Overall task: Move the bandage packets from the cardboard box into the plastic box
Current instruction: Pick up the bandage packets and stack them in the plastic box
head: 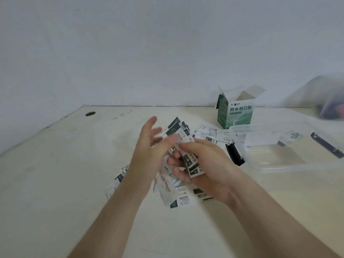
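Found a cream, scuffed tabletop (55,183) across the whole lower half, meeting a white wall (167,43) at 12 o'clock. Logged a clear, open-topped rectangular plastic box (290,167) at 3 o'clock, flat on the tabletop, with a few packets showing through its far end. Observed two bare hands at centre, close together. Left hand (149,146) at 9 o'clock of the pair: fingers spread and straight, motion-blurred; cannot tell whether touching anything. Right hand (206,168) at 3 o'clock of the pair: fingers and thumb curled round a fanned bundle of white and dark-green paper bandage packets (176,130), lifted off the tabletop. Noted a green-and-white printed cardboard box (235,114) upright at 1 o'clock, top flaps open, just behind the plastic box. Counted more bandage packets loose on the tabletop: under the hands toward 6 o'clock, and between the hands and the cardboard box. Recorded black latch clips (235,154) on the plastic box at its 9 and 2 o'clock ends. Marked a small round hole (90,113) in the tabletop at 10 o'clock.
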A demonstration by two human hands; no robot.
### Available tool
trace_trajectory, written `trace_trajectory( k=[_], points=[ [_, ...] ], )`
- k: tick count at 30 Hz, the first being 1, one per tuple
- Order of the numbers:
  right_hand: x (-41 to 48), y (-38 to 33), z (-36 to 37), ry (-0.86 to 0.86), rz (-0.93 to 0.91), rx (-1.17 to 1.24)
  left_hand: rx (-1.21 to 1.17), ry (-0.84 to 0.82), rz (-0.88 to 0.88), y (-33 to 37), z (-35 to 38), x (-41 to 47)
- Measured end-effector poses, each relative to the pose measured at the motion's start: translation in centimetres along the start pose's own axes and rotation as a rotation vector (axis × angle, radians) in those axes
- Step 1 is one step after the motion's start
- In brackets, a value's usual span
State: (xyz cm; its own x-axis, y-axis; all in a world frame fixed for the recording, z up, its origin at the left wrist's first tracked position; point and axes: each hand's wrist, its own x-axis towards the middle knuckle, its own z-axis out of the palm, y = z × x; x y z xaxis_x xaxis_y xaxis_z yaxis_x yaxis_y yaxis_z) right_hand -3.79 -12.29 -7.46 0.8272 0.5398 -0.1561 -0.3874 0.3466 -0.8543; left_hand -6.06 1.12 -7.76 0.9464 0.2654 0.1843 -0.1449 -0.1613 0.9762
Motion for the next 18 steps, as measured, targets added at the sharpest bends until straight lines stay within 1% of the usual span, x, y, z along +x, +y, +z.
trace_trajectory(
  k=[1,2,4,6,10,13,15,16,18],
  points=[
    [0.0,0.0,-0.1,0.001,0.001,-0.028,0.109,-0.019,0.092,0.0,-0.5,0.0],
    [0.1,0.0,-0.2,-0.003,0.002,-0.065,0.190,-0.083,0.154,0.1,-0.7,-0.2],
    [0.0,-0.1,-0.1,-0.026,-0.004,-0.128,0.374,-0.247,0.196,0.2,-0.7,-0.9],
    [-0.3,-0.3,-0.1,-0.059,-0.014,-0.183,0.552,-0.314,0.277,0.2,0.2,-1.5],
    [-0.5,-0.3,-0.3,-0.105,-0.022,-0.248,0.631,-0.295,0.375,0.3,0.7,-1.8],
    [-0.5,-0.4,-0.3,-0.114,-0.001,-0.210,0.698,-0.218,0.477,-0.1,0.5,-1.4],
    [-0.5,-0.4,-0.4,-0.108,0.005,-0.228,0.756,-0.174,0.529,-0.3,0.7,-1.5],
    [-0.5,-0.5,-0.3,-0.102,-0.002,-0.257,0.762,-0.177,0.530,-0.4,0.8,-1.5],
    [-0.7,-0.6,-0.3,-0.100,-0.026,-0.322,0.657,-0.244,0.458,0.1,0.6,-1.8]
  ],
)
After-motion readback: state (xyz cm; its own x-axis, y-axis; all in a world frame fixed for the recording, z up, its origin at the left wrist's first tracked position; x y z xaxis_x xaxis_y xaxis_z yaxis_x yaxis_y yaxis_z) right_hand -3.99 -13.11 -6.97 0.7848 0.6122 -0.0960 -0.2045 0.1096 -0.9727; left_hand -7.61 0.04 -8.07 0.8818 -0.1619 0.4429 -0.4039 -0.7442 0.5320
